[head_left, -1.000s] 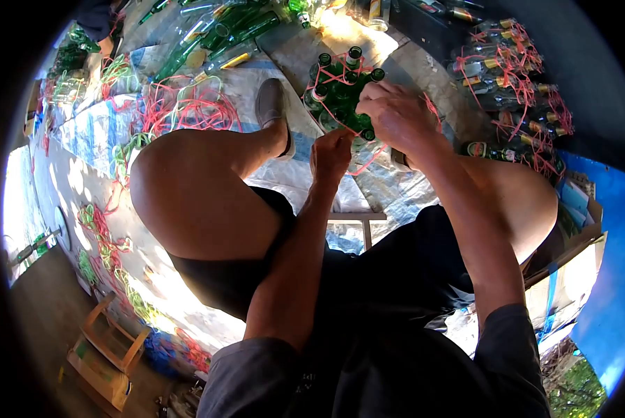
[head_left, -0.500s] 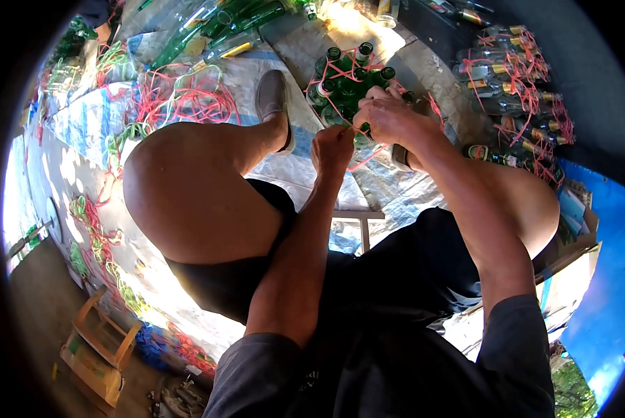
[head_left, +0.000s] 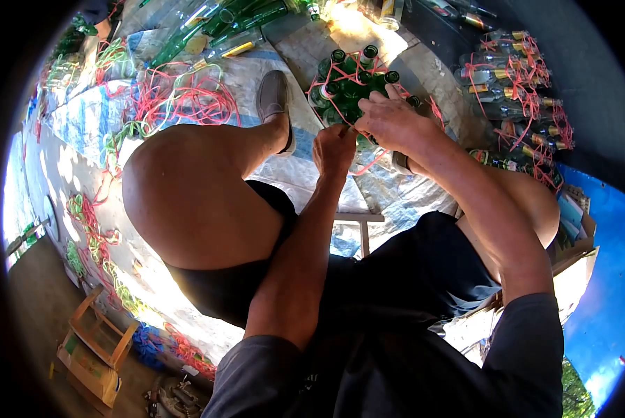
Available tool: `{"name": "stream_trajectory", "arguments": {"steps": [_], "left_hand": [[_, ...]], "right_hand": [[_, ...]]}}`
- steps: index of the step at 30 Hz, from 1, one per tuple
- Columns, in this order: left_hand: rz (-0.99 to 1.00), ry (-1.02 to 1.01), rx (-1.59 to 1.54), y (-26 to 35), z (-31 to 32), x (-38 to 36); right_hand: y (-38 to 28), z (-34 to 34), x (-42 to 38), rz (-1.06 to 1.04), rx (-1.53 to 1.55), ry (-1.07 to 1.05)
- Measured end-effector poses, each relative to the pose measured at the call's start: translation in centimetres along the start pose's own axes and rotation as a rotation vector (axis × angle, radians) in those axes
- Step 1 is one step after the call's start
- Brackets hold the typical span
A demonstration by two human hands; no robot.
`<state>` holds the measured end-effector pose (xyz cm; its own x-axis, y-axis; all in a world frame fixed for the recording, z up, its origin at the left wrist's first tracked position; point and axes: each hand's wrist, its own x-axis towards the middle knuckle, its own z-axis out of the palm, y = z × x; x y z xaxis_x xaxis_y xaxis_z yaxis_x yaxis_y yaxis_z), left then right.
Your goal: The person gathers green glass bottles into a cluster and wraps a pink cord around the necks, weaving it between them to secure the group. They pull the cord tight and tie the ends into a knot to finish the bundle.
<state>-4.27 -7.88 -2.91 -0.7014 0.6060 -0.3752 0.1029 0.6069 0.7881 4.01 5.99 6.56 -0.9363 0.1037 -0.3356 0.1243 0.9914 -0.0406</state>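
Presently: cluster of upright green glass bottles (head_left: 351,87), necks skyward (long axes vertical), bound with pink plastic string (head_left: 369,159). Left hand (head_left: 333,150) pinches string; right hand (head_left: 389,118) curled, gripping the bottles.

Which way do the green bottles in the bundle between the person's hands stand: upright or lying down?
Upright. The green bottles show their round mouths toward the camera, necks grouped together, pink string looped around them, left hand and right hand at the bundle.
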Motion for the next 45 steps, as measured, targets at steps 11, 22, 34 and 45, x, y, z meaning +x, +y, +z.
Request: {"name": "stream_trajectory", "arguments": {"steps": [11, 22, 34, 45], "left_hand": [[0.078, -0.016, -0.138, -0.1, 0.3, -0.6], [0.192, -0.020, -0.201, 0.1, 0.8, -0.6], [0.119, -0.105, -0.176, 0.5, 0.4, -0.6], [0.127, -0.079, -0.230, 0.5, 0.8, -0.8]], "right_hand": [[-0.5, -2.7, -0.3, -0.019, -0.305, 0.039], [0.4, -3.5, -1.3, -0.016, -0.190, 0.131], [3.0, -3.1, -1.6, 0.175, -0.039, 0.025], [4.4, -2.0, -1.7, 0.268, 0.075, 0.072]]}}
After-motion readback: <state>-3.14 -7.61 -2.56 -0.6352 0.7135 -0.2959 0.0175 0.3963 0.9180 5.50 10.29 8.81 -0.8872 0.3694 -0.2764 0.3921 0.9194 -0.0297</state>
